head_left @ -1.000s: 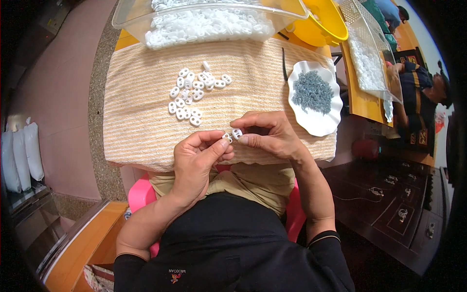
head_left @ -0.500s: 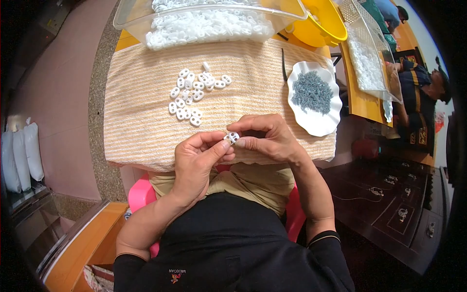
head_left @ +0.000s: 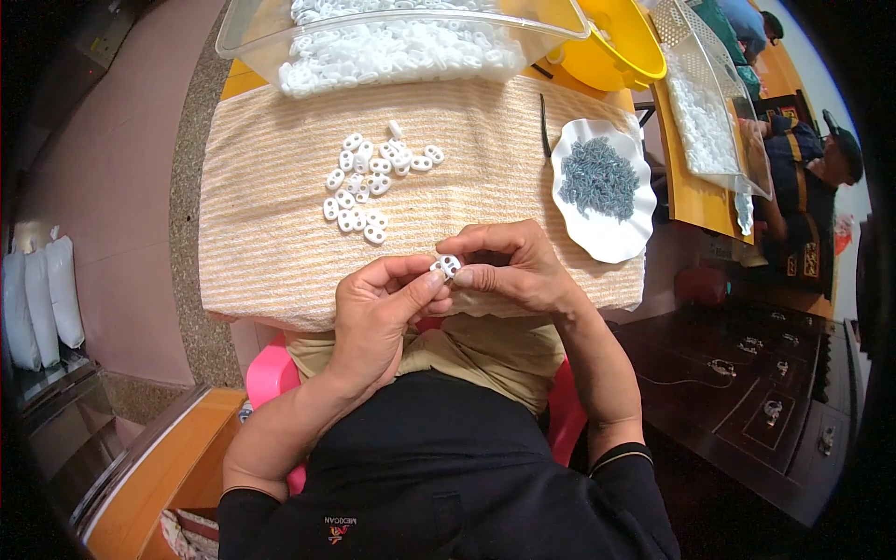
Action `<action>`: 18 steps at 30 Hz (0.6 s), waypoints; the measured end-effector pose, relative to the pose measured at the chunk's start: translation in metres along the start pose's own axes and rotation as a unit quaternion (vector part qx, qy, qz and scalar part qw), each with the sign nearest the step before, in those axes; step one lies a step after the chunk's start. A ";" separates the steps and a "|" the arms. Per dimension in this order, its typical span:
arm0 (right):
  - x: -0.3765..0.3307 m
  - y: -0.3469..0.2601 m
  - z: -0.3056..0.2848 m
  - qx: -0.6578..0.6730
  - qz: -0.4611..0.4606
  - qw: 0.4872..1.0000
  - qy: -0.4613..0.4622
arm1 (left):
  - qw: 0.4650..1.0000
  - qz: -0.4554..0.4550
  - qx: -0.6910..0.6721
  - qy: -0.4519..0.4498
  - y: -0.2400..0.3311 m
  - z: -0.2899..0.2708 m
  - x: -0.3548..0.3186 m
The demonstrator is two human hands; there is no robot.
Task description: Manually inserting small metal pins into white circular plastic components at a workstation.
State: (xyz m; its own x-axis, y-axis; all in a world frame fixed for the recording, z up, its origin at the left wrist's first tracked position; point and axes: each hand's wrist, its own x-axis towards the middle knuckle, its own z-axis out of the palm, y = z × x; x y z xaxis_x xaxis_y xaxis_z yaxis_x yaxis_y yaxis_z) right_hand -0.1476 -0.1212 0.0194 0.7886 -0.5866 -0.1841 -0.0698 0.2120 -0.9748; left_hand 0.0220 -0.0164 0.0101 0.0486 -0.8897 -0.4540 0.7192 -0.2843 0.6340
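Close to the front edge of the towel, my left hand (head_left: 385, 297) and my right hand (head_left: 515, 265) meet, both closed in a pinch. Between their fingertips is a small white two-holed plastic piece (head_left: 450, 265); fingers cover part of it, and whether a second piece is joined to it I cannot tell. Beyond my left hand, several similar white oval pieces (head_left: 354, 219) lie loosely grouped on the striped towel (head_left: 271, 252). Right of my right hand stands a white wavy-edged plate (head_left: 597, 245) heaped with small grey-blue screw-like parts (head_left: 599, 177).
A clear plastic bin (head_left: 551, 35) of white pieces stands at the back, beside a yellow basin (head_left: 644, 65). A thin black strip (head_left: 544, 126) lies near the plate. At far right, a person (head_left: 812, 173) sits by another clear bin (head_left: 709, 140). White sacks (head_left: 65, 289) stand far left.
The white piece has turned slightly between my fingertips, so its holes show more plainly. My hands have barely moved. The person at far right has shifted a little.
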 end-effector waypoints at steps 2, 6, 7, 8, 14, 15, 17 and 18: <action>0.000 -0.001 0.001 0.021 0.011 1.000 0.006 | 1.000 0.000 -0.003 -0.001 0.000 0.000 0.000; 0.000 0.002 0.003 0.035 0.005 0.999 0.012 | 1.000 -0.009 -0.006 0.005 0.000 0.000 -0.001; 0.000 0.002 0.003 0.048 0.013 0.999 0.015 | 1.000 -0.009 -0.007 0.007 0.000 0.000 -0.001; -0.001 0.002 0.003 0.061 0.020 0.998 0.017 | 1.000 -0.009 -0.007 0.007 0.000 -0.001 -0.001; -0.003 0.001 0.006 0.128 0.055 0.990 0.023 | 0.999 -0.033 -0.025 0.002 0.000 -0.002 -0.001; -0.003 0.000 0.006 0.127 0.055 0.990 0.023 | 0.999 -0.034 -0.035 -0.003 0.000 -0.002 -0.001; -0.004 0.000 0.007 0.133 0.058 0.989 0.028 | 0.998 -0.035 -0.045 -0.007 0.001 -0.002 0.000; -0.004 0.000 0.008 0.133 0.058 0.989 0.028 | 0.998 -0.041 -0.047 -0.020 0.001 -0.002 0.000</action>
State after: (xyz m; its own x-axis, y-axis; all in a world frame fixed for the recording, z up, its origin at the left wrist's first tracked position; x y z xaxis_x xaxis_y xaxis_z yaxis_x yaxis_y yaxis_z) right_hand -0.1461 -0.1131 0.0216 0.7494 -0.5870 -0.3064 0.0110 0.4737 -0.8806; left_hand 0.0245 -0.0163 0.0096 -0.0391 -0.8792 -0.4748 0.7819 -0.3228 0.5334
